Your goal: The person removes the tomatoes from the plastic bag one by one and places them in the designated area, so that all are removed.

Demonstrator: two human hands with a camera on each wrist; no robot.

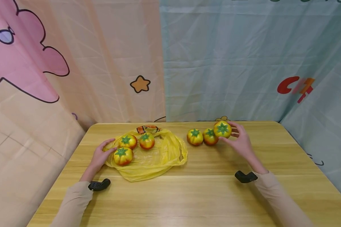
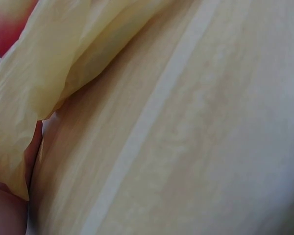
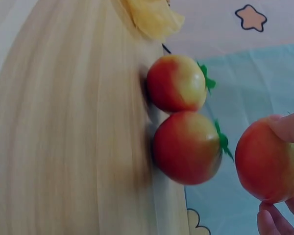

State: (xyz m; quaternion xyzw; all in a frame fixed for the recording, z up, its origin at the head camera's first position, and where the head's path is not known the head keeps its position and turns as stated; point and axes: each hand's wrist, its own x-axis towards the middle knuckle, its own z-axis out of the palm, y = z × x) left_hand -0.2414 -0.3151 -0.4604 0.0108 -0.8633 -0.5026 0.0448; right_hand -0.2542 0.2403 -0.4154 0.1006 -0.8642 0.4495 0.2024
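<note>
Reading the clock from the middle of the yellow plastic bag (image 1: 159, 159), the right hand (image 1: 240, 141) is out between two and three o'clock, its thumb and fingertips grasping the outermost tomato (image 1: 222, 129) from opposite sides. The right wrist view shows a gap between that fruit and its nearest neighbour, the middle tomato (image 1: 210, 138), which touches the inner tomato (image 1: 195, 137); both rest on the table (image 1: 173, 201) in the same direction, closer to the bag. At nine o'clock the left hand (image 1: 100, 155) pinches the bag's edge, with the film between thumb and finger in the left wrist view. On the bag are the front tomato (image 1: 123, 157) at nine o'clock, the back tomato (image 1: 128, 142) at ten and the lone tomato (image 1: 146, 142) at twelve. To do this well, I would hold the round fruit just below its widest part, firmly enough that it cannot slip, and leave room before swinging toward eight o'clock, where a brush could set the touching pair rolling. The left pinch should probably stay light: a hard tug on such thin film might tip the three fruits resting on it.
</note>
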